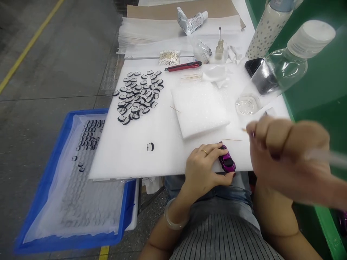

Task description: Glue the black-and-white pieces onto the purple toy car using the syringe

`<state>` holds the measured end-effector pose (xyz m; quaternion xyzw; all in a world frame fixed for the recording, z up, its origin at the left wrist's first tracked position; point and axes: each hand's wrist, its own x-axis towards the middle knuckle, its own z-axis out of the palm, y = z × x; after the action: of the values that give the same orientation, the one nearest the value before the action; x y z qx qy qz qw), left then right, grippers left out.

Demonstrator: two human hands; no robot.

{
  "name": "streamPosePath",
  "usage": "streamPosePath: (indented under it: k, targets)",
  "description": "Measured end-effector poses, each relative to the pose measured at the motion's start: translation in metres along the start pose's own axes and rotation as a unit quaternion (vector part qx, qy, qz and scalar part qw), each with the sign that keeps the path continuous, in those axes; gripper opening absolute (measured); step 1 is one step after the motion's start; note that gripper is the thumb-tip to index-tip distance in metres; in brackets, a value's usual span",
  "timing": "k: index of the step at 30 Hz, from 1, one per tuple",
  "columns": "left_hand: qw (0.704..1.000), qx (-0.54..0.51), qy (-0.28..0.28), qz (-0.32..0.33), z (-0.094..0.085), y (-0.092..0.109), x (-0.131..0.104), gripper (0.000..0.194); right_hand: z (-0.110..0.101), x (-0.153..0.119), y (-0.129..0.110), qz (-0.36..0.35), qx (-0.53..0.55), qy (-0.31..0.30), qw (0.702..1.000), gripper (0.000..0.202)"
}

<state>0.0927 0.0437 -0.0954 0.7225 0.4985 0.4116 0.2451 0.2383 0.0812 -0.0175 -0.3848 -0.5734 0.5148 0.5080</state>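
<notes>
At the front edge of the white foam board [162, 159], my left hand [204, 164] grips a small purple toy car [227, 160] between thumb and fingers. My right hand [290, 155] is raised close to the camera on the right, blurred, its fingers curled round a thin stick-like thing whose whitish end sticks out to the right. Many small black-rimmed clear pieces [139, 95] lie in a cluster at the board's left. One single piece [150, 147] lies apart, left of my left hand. A white foam block [200, 110] rests beyond the car.
A blue tray [51, 177] with rows of pieces stands lower left. Behind are a red cutter [184, 66], cotton swabs [169, 57], a small glass bottle [219, 50] and a tube [193, 23]. A large clear bottle [287, 68] and black phone [253, 66] are at the right.
</notes>
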Motion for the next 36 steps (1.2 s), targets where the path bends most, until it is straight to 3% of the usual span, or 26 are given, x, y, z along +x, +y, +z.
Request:
streamPosePath:
  k: [3,5,6,8,10,13,16,20,25,27,29,34,36]
  targets:
    - [1.0,0.011,-0.003,0.004,-0.001,0.0,-0.002,0.044,0.01,0.032,0.013,0.005,-0.001,-0.021,1.0,0.041]
    - [1.0,0.018,-0.009,0.011,-0.002,-0.001,-0.004,0.045,0.013,0.04,0.019,-0.001,-0.034,-0.039,0.999,0.042]
    - [1.0,0.021,-0.014,0.017,-0.003,-0.002,-0.004,0.045,0.01,0.039,0.021,-0.012,-0.068,-0.019,0.997,0.044]
    - [0.999,0.034,-0.023,0.036,-0.003,-0.003,-0.006,0.045,-0.005,0.03,0.023,-0.052,-0.142,0.087,0.985,0.044]
    - [0.997,0.054,-0.024,0.059,-0.003,-0.004,-0.006,0.043,-0.031,0.018,0.024,-0.076,-0.195,0.227,0.951,0.035]
    - [0.993,0.086,-0.021,0.073,-0.001,-0.005,-0.006,0.04,-0.07,0.003,0.025,-0.023,-0.294,0.335,0.895,0.015]
    - [0.993,0.096,-0.019,0.07,0.0,-0.006,-0.006,0.04,-0.091,-0.005,0.027,0.025,-0.335,0.298,0.893,0.014]
    - [0.993,0.098,-0.01,0.064,0.001,-0.005,-0.006,0.039,-0.085,-0.005,0.032,0.015,-0.453,0.23,0.861,0.012]
    - [0.992,0.112,0.005,0.048,0.003,-0.002,-0.005,0.036,-0.05,-0.001,0.048,-0.066,-0.537,-0.055,0.839,0.016]
    - [0.992,0.118,0.007,0.047,0.003,-0.001,-0.004,0.035,-0.039,-0.003,0.052,-0.069,-0.573,-0.077,0.813,0.016]
    - [0.991,0.121,0.006,0.048,0.003,-0.001,-0.004,0.035,-0.034,-0.008,0.049,-0.073,-0.585,-0.052,0.806,0.017]
    - [0.992,0.12,-0.007,0.039,0.002,-0.001,-0.004,0.036,-0.036,-0.031,0.021,0.034,-0.429,-0.032,0.902,0.016]
    - [0.992,0.121,-0.011,0.036,0.002,-0.001,-0.004,0.037,-0.036,-0.04,0.013,0.074,-0.387,-0.048,0.918,0.02]
